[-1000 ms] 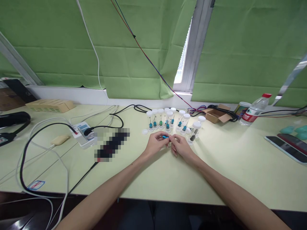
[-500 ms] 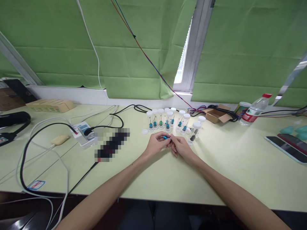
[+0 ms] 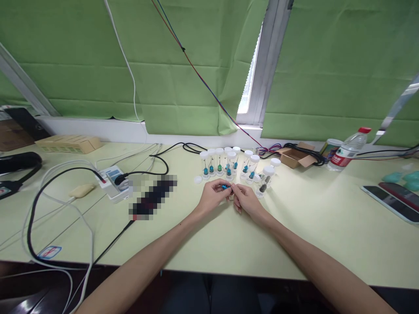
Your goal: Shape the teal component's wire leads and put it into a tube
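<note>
Blue piece point(image 3: 224, 186) pinched in both hands point(image 3: 213, 196), near capped vials point(image 3: 229, 156)

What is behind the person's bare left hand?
Beyond the bare left hand stand clear cylindrical plastic-looking tubes with round white caps, several containing blue pieces, one a green piece. The pale tabletop beneath the hand is covered.

Clear vials point(image 3: 229, 166), centre: smooth, glossy plastic.
Matt cloth blinds point(image 3: 183, 96), top; smooth tabletop point(image 3: 327, 218), below; matt cardboard box point(image 3: 290, 162), right of centre.
</note>
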Demonstrator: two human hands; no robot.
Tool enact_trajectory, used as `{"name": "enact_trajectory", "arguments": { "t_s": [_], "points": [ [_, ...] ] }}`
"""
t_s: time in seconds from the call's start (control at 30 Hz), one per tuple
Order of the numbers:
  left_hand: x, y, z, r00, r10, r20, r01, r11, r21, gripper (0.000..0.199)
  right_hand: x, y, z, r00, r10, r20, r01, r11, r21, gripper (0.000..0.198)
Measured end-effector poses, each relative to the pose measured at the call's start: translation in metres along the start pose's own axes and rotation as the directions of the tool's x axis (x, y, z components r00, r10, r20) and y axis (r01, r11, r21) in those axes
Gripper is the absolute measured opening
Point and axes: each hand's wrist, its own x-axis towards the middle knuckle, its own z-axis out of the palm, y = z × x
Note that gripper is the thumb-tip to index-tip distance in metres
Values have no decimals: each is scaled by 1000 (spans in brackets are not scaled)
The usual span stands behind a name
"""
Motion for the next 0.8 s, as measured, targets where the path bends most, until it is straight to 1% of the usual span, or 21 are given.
{"name": "enact_trajectory", "arguments": {
  "t_s": [0.23, 0.63, 0.8],
  "points": [
    [1, -3, 0, 1000, 15, 9, -15, 1000, 1, 12, -1, -2, 0, 1000, -11, 24, 10, 1000, 16, 50],
    [0, -5, 0, 999, 25, 32, -25, 1000, -6, 14, 1, 5, 0, 1000, 4, 11, -4, 1000, 24, 56],
    [0, -4, 1, 1000, 18, 23, -18, 1000, 8, 14, 2, 5, 0, 1000, 0, 13, 0, 1000, 19, 57]
  ]
}}
